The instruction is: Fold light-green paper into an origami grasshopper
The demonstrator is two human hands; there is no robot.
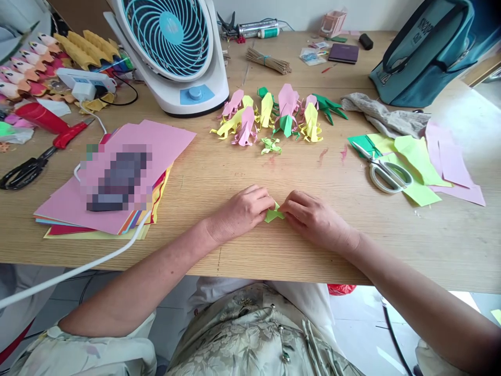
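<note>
Between my two hands, low over the front half of the table, is a small folded piece of light green paper (275, 213). My left hand (250, 204) pinches its left side with the fingers closed. On the other side my right hand (309, 215) grips the paper's right edge between thumb and fingers. The fingertips hide part of the folds. Straight ahead of the hands lies a small light green folded paper figure (271, 145), in front of a cluster of pink, yellow and green origami figures (287, 102).
Left of my hands is a stack of coloured paper (164, 137) with a blurred dark object on it; a white cable crosses there. Scissors (385, 172) rest on loose paper sheets (420, 159) to the right. Behind stand a fan (195, 94) and a teal bag (422, 62).
</note>
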